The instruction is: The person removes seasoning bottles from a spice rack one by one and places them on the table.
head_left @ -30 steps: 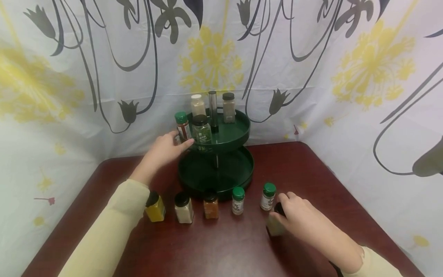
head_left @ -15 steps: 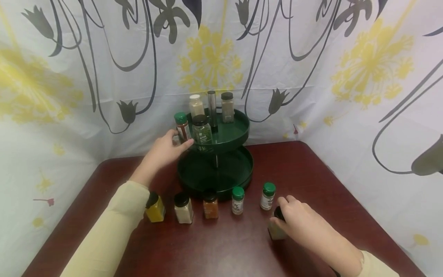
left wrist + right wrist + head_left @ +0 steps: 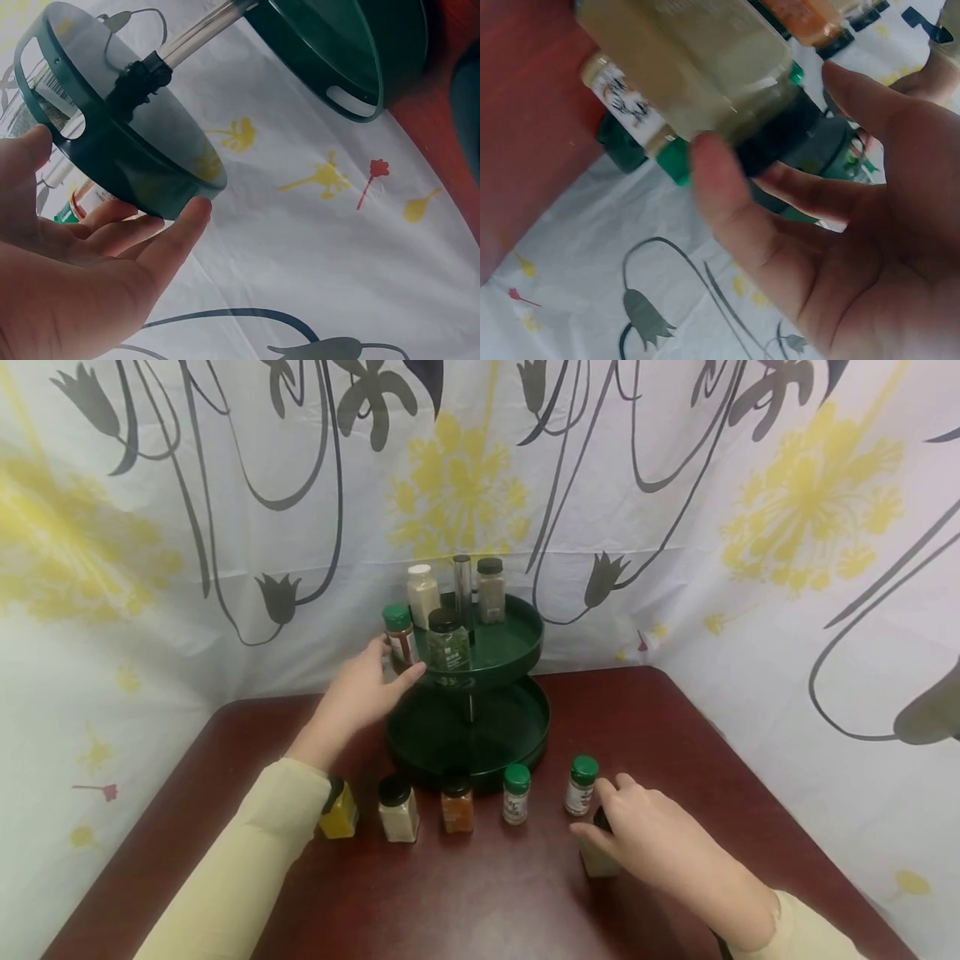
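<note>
Right hand (image 3: 652,837) spread wide about a black-lidded pale jar (image 3: 598,862), thumb seemingly clear of the lid; jar appears to stand on the table (image 3: 495,906). Left hand (image 3: 358,687) relaxed, fingers against the rim of the upper tray (image 3: 510,647). Up there, four: white-lidded jar (image 3: 424,602), brown jar (image 3: 491,600), red jar (image 3: 402,646), herb jar (image 3: 450,653). Also down on the table: yellow jar (image 3: 342,817), cream jar (image 3: 400,820), orange jar (image 3: 457,815), two green-lidded jars (image 3: 516,806). No jar visible on the lower tray (image 3: 502,718). Judgement: if loading, under half done, six left to place.
</note>
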### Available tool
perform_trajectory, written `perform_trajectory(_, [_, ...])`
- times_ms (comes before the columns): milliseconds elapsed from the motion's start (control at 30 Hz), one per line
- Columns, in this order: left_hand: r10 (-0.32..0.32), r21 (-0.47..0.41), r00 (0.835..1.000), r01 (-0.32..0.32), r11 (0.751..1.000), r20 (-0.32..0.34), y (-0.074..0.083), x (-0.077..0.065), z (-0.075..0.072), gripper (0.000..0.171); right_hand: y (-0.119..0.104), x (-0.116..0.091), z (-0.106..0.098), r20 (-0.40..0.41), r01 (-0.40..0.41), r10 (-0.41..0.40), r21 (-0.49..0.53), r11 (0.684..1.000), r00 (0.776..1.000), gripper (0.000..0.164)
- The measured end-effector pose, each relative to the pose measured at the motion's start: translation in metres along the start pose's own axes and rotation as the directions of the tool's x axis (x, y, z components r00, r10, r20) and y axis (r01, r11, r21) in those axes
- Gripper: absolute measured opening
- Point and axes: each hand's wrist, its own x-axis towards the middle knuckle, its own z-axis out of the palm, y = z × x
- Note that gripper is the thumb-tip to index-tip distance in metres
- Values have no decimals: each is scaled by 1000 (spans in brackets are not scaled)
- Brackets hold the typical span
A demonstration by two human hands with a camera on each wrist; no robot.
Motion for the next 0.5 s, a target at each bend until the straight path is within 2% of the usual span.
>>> perform_trajectory(233, [22,65,999,-20,998,-31,7,-8,4,92,-6,13,-28,-15,9,-10,-59,998,1000,43])
perform_trajectory(500, [63,132,995,-53,990,-78,15,-22,9,82,-14,59,-71,-87,31,-33,-26,999,996,41])
